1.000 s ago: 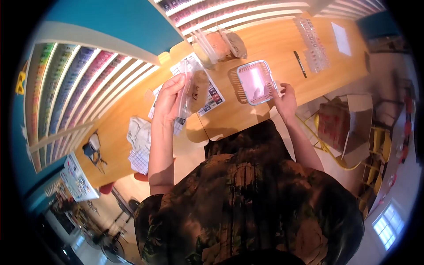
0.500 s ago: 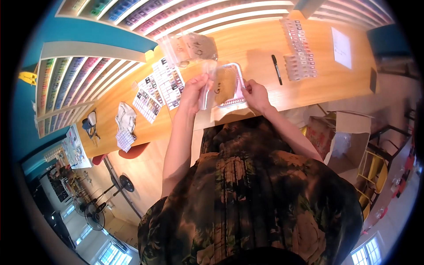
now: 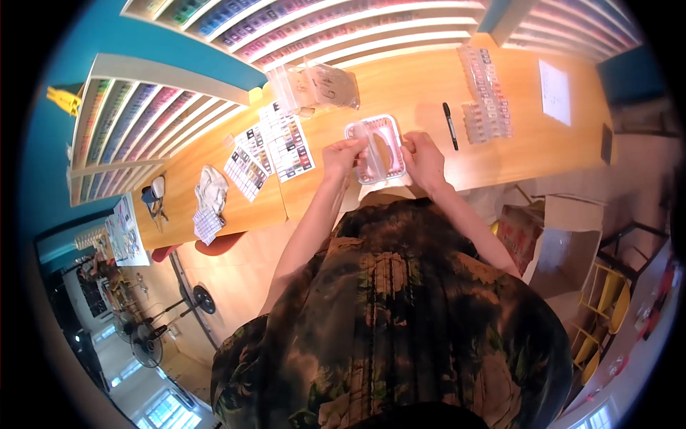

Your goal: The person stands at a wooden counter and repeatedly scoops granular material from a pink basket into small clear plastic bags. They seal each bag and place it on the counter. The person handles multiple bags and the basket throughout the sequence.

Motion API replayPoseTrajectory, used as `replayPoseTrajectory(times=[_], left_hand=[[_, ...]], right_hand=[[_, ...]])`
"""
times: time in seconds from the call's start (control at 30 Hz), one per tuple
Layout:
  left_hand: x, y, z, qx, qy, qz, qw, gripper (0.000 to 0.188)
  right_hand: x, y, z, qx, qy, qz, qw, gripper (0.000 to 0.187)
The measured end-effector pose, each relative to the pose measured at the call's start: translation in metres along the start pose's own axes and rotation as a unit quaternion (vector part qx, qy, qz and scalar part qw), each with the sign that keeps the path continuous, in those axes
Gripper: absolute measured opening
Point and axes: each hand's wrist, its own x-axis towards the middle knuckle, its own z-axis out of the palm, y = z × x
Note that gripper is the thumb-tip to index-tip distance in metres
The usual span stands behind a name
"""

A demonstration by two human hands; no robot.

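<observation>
A small clear plastic zip bag (image 3: 370, 151) with brown contents is tilted nearly edge-on between my hands. My left hand (image 3: 344, 157) pinches its left side, fingers closed. My right hand (image 3: 426, 161) is closed at the bag's other side, beside the tray's right edge; its fingertips are partly hidden. Beneath the bag sits a small white-rimmed tray (image 3: 376, 117) with a pink inside, partly covered by bag and hands. Just beyond, to the left, lie larger clear bags with brown packets (image 3: 332, 87) bearing handwriting.
Printed colour charts (image 3: 287, 143) and a crumpled cloth (image 3: 211, 189) lie to the left. A black marker (image 3: 450, 126), strips of small clear packs (image 3: 487, 96) and a white sheet (image 3: 555, 93) lie to the right. Shelves (image 3: 286, 32) line the back; an open cardboard box (image 3: 564, 243) stands below right.
The bag has tipped from facing up to nearly edge-on, showing more of the tray. My left hand has moved right and nearer me; my right hand has shifted slightly nearer me.
</observation>
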Motion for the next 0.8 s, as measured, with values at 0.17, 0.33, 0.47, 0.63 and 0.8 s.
replayPoseTrajectory(times=[0.17, 0.33, 0.47, 0.63, 0.8], left_hand=[[0.011, -0.012, 0.011, -0.065, -0.097, 0.004, 0.993, 0.020], [0.009, -0.004, 0.012, -0.033, -0.149, 0.010, 0.988, 0.020], [0.019, -0.018, 0.005, -0.014, -0.201, 0.043, 0.979, 0.018], [0.016, -0.024, 0.013, 0.094, -0.153, 0.158, 0.971, 0.018], [0.008, -0.042, 0.030, 0.237, 0.019, 0.340, 0.910, 0.014]], right_hand=[[0.012, -0.032, 0.001, 0.155, -0.113, 0.026, 0.981, 0.021], [0.018, -0.035, 0.010, 0.232, -0.145, 0.086, 0.958, 0.013], [0.022, -0.026, 0.001, 0.355, -0.193, 0.190, 0.895, 0.008], [0.020, -0.023, 0.006, 0.291, -0.157, 0.178, 0.927, 0.011], [0.013, -0.038, 0.022, 0.110, -0.027, 0.086, 0.990, 0.021]])
